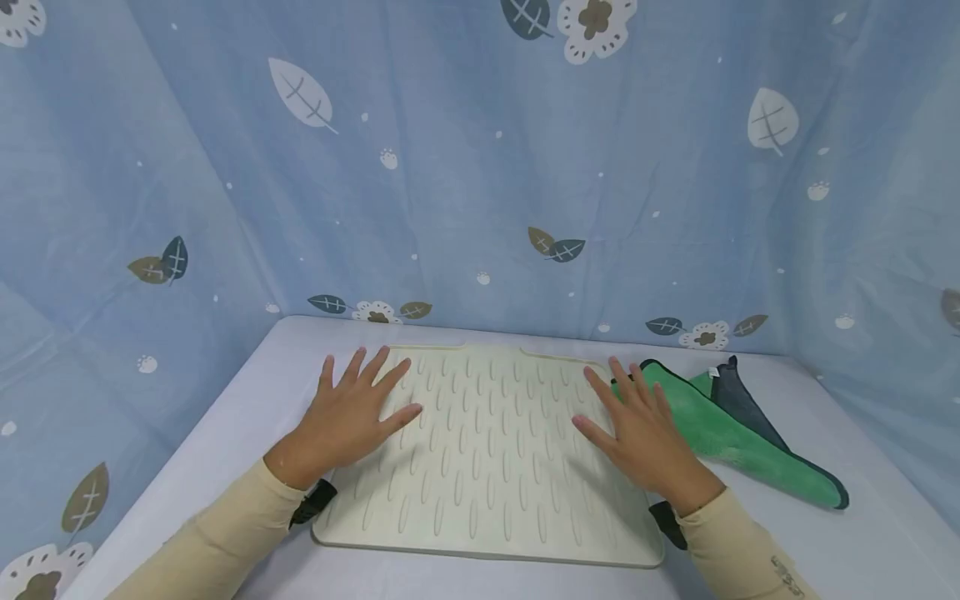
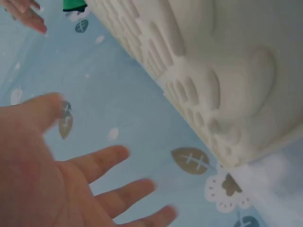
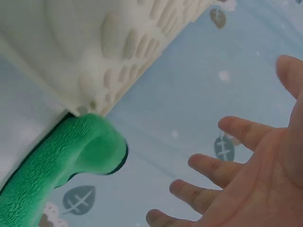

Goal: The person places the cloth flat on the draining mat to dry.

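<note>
A cream-coloured ridged mat (image 1: 480,450) with rows of raised oval bumps lies flat on the white table. Over its left side my left hand (image 1: 348,417) hovers with the fingers spread and nothing held. My right hand (image 1: 641,433) is spread in the same way above the mat's right side, near a green cloth (image 1: 738,433) with a dark border. Both wrist views show a gap between the palm and the mat. The cloth lies loosely folded, part of its dark grey underside turned up, beside the mat's right edge.
The white table (image 1: 247,417) runs back to a blue curtain (image 1: 450,167) printed with leaves and flowers, which encloses the back and both sides. Black straps (image 1: 313,502) sit at the wrists, below the beige sleeves (image 1: 225,533).
</note>
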A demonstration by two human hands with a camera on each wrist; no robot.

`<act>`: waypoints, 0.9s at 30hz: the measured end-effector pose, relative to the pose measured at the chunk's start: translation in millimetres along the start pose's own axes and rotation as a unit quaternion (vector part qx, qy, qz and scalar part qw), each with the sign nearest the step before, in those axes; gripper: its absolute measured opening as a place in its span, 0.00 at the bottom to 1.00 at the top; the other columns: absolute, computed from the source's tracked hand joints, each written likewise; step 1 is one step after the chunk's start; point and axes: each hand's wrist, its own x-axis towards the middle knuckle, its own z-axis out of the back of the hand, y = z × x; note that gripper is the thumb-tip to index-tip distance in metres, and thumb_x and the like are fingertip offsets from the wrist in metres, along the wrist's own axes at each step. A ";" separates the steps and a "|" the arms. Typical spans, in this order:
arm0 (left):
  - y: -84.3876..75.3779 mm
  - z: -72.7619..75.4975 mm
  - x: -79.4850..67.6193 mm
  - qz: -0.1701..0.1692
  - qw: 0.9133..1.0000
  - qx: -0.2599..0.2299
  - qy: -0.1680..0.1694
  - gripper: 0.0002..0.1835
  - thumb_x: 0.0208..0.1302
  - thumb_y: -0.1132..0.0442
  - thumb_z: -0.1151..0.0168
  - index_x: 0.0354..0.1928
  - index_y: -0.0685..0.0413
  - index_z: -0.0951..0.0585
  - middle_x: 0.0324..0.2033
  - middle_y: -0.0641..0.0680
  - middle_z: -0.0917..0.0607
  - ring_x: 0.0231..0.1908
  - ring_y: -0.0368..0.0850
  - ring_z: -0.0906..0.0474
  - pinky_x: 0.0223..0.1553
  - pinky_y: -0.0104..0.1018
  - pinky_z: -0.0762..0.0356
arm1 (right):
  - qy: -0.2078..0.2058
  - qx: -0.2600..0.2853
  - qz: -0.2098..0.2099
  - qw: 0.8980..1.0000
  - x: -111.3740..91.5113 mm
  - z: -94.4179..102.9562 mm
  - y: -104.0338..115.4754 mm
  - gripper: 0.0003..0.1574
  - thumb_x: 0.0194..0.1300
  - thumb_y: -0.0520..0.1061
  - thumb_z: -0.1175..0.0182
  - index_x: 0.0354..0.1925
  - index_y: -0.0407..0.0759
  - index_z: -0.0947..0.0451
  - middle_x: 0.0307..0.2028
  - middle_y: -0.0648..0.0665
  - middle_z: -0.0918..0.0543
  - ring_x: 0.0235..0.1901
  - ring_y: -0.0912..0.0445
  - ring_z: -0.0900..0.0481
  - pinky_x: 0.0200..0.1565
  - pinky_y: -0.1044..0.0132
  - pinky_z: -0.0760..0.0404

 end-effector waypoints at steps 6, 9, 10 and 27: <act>14.8 1.8 2.0 -0.011 1.000 0.007 0.022 0.27 0.73 0.48 0.44 0.69 0.52 0.26 0.67 0.66 0.28 0.65 0.67 0.29 0.55 0.68 0.29 | -0.036 -0.013 0.014 0.999 2.8 0.6 -21.5 0.43 0.70 0.56 0.39 0.74 0.41 0.39 0.73 0.24 0.42 0.71 0.25 0.46 0.62 0.24 0.44; 22.3 0.5 3.0 0.010 0.997 -0.006 0.074 0.26 0.74 0.51 0.46 0.69 0.53 0.27 0.67 0.67 0.28 0.64 0.68 0.29 0.54 0.69 0.28 | -0.029 -0.017 -0.002 0.999 2.6 1.9 -41.4 0.42 0.68 0.50 0.38 0.73 0.38 0.38 0.70 0.22 0.40 0.68 0.23 0.43 0.60 0.23 0.42; 24.2 -0.3 3.4 0.016 0.996 -0.011 0.091 0.26 0.74 0.52 0.46 0.69 0.54 0.28 0.67 0.68 0.28 0.64 0.69 0.30 0.53 0.69 0.29 | -0.018 -0.015 -0.014 1.000 2.5 2.0 -48.6 0.42 0.69 0.50 0.38 0.73 0.37 0.39 0.70 0.22 0.40 0.68 0.22 0.44 0.60 0.22 0.43; 35.7 -13.5 4.0 0.024 0.988 -0.032 0.150 0.24 0.74 0.57 0.47 0.68 0.58 0.27 0.65 0.64 0.24 0.63 0.68 0.27 0.55 0.71 0.30 | 0.127 0.001 -0.100 0.987 2.2 -9.2 -106.2 0.46 0.64 0.49 0.43 0.74 0.34 0.43 0.71 0.18 0.47 0.67 0.18 0.49 0.53 0.18 0.40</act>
